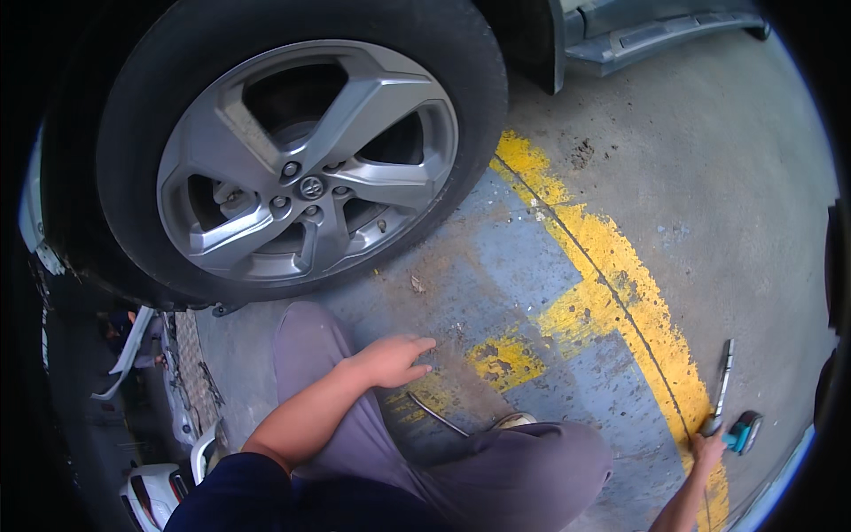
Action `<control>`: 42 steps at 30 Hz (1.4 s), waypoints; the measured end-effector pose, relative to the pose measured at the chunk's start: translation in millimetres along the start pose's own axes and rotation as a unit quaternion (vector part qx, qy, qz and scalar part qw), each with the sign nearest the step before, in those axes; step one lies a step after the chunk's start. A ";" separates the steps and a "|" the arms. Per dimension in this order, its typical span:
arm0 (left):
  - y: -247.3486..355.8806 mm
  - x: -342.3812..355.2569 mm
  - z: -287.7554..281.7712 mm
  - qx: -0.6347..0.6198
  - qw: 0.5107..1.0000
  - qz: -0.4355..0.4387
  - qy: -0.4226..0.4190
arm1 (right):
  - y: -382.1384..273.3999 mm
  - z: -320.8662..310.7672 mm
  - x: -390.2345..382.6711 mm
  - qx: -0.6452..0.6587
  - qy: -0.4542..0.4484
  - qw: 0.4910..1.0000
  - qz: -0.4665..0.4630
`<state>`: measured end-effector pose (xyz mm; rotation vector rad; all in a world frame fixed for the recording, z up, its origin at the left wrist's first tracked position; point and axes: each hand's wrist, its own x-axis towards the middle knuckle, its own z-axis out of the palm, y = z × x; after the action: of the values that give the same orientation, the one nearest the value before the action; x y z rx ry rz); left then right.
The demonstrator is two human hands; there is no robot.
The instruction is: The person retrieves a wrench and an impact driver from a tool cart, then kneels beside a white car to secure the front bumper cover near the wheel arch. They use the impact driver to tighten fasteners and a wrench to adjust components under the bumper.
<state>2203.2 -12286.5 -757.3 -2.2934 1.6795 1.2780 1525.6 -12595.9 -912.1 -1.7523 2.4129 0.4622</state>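
My left hand hangs in front of my bent knee, its fingers stretched and slightly apart with nothing in them. Off at the far right, my right hand is closed around a teal and black cordless impact wrench low over the floor. A long silver bar points away from that hand; whether it is joined to the tool is hard to make out. Ahead of me stands a car wheel with a silver alloy rim and a black tire. Several lug nuts sit around its centre cap.
A thin bent metal rod lies between my legs near my shoe. Worn yellow lines cross the blue and grey floor. The car's side step juts out at the upper right. White car body parts stand at the lower left.
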 end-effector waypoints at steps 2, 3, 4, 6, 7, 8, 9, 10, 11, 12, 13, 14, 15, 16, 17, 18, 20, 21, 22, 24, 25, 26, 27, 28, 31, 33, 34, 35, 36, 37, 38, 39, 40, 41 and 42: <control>1.6 -0.9 0.2 -0.020 1.000 0.000 0.004 | -29.6 7.1 -54.0 0.024 -0.023 0.992 -0.118; -3.0 0.0 4.1 -0.031 0.999 0.007 0.006 | -59.0 14.8 -88.2 0.032 -0.061 0.989 -0.131; -0.2 0.5 7.4 -0.043 0.999 0.030 0.007 | -50.4 22.1 -118.0 0.052 -0.039 0.965 -0.253; -13.3 -6.4 7.7 -0.043 0.998 0.035 0.015 | -91.3 14.2 -178.8 0.113 -0.173 0.930 -0.303; -12.2 -10.8 12.0 -0.038 0.998 0.042 0.013 | -98.6 -0.1 -199.5 0.029 -0.154 0.919 -0.363; -10.6 -16.8 10.6 -0.031 0.998 0.051 0.005 | -106.2 -15.7 -221.8 -0.051 -0.127 0.898 -0.418; -10.3 -24.9 9.1 -0.027 0.999 0.043 -0.019 | -98.8 -1.8 -233.8 -0.064 -0.007 0.863 -0.501; -6.3 -33.2 3.1 -0.026 0.998 0.041 -0.049 | -110.3 -2.5 -245.5 -0.047 -0.025 0.847 -0.530; -7.0 -42.9 -1.0 -0.024 0.996 0.039 -0.080 | -123.3 10.4 -258.9 -0.048 -0.059 0.822 -0.565; -10.7 -51.2 0.9 -0.030 0.993 0.039 -0.107 | -144.8 17.6 -272.4 -0.092 -0.110 0.836 -0.529; -7.4 -57.8 2.2 -0.028 0.990 0.054 -0.129 | -149.2 34.9 -276.9 -0.073 -0.006 0.856 -0.512; -3.9 -66.2 1.7 -0.026 0.986 0.068 -0.151 | -151.8 46.3 -275.0 -0.095 -0.012 0.879 -0.467; -6.0 -78.0 1.7 -0.026 0.983 0.070 -0.168 | -164.7 51.6 -276.2 -0.081 -0.050 0.887 -0.452; -16.8 -90.6 2.1 -0.026 0.985 0.078 -0.154 | -186.1 40.8 -283.5 -0.037 -0.088 0.891 -0.444; -18.6 -101.5 -0.1 -0.009 0.983 0.089 -0.159 | -180.9 43.5 -285.7 0.004 -0.100 0.917 -0.386; -19.9 -114.6 -5.1 0.006 0.982 0.102 -0.161 | -170.0 39.0 -290.2 -0.012 -0.098 0.915 -0.391; -29.5 -147.1 -11.2 0.027 0.982 0.127 -0.135 | -181.4 23.7 -307.1 0.020 -0.077 0.908 -0.411; -34.4 -165.4 -15.2 0.032 0.982 0.149 -0.109 | -183.9 9.8 -322.8 0.047 -0.067 0.917 -0.390; -42.7 -185.5 -19.1 0.040 0.983 0.164 -0.079 | -194.0 -1.5 -344.3 0.060 -0.041 0.925 -0.373; -63.9 -228.6 -27.0 0.012 0.978 0.203 -0.037 | -207.5 -22.4 -382.6 0.092 0.027 0.925 -0.368; -76.4 -250.0 -29.0 0.000 0.975 0.222 -0.010 | -209.3 -34.6 -402.2 0.090 0.044 0.930 -0.354; -90.7 -270.0 -27.1 -0.021 0.970 0.240 0.019 | -216.7 -50.5 -427.0 0.111 0.031 0.938 -0.326; -95.9 -291.8 -27.6 -0.038 0.958 0.283 0.036 | -199.4 -63.8 -441.8 0.142 0.058 0.928 -0.340; -104.7 -314.5 -32.6 -0.055 0.946 0.314 0.053 | -190.6 -79.8 -459.3 0.265 0.034 0.900 -0.344; -133.4 -393.2 -34.1 -0.168 0.872 0.420 0.185 | -186.9 -153.0 -511.3 0.338 -0.047 0.891 -0.299; -158.5 -445.5 -8.4 -0.299 0.752 0.465 0.359 | -226.1 -177.2 -555.8 0.344 -0.050 0.880 -0.323; -179.8 -474.8 7.2 -0.337 0.725 0.422 0.427 | -247.5 -184.5 -578.6 0.338 -0.050 0.872 -0.350; -199.5 -506.8 32.6 -0.380 0.689 0.376 0.489 | -264.6 -190.5 -604.1 0.322 -0.051 0.866 -0.379; -223.2 -533.3 57.7 -0.347 0.671 0.283 0.590 | -284.1 -196.0 -627.2 0.307 -0.053 0.858 -0.408; -247.0 -560.7 93.9 -0.342 0.670 0.163 0.638 | -304.0 -201.0 -655.1 0.284 -0.055 0.850 -0.440; -269.4 -588.1 126.4 -0.341 0.649 0.054 0.677 | -323.1 -205.4 -680.1 0.266 -0.060 0.840 -0.469; -275.5 -610.2 172.7 -0.417 0.608 -0.088 0.669 | -333.7 -201.0 -696.9 0.254 -0.069 0.828 -0.495; -291.2 -620.9 224.3 -0.421 0.550 -0.199 0.693 | -343.2 -207.2 -717.1 0.234 -0.067 0.820 -0.518; -314.9 -630.4 287.2 -0.368 0.523 -0.301 0.707 | -351.2 -211.3 -736.9 0.218 -0.067 0.811 -0.538; -326.0 -630.6 358.8 -0.462 0.369 -0.345 0.729 | -364.2 -216.5 -753.7 0.199 -0.067 0.799 -0.564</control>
<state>2201.0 -11491.2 -744.5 -4.1356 -1.2782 -0.7645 2128.0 -12083.8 -562.1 -2.3578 0.8921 -0.0869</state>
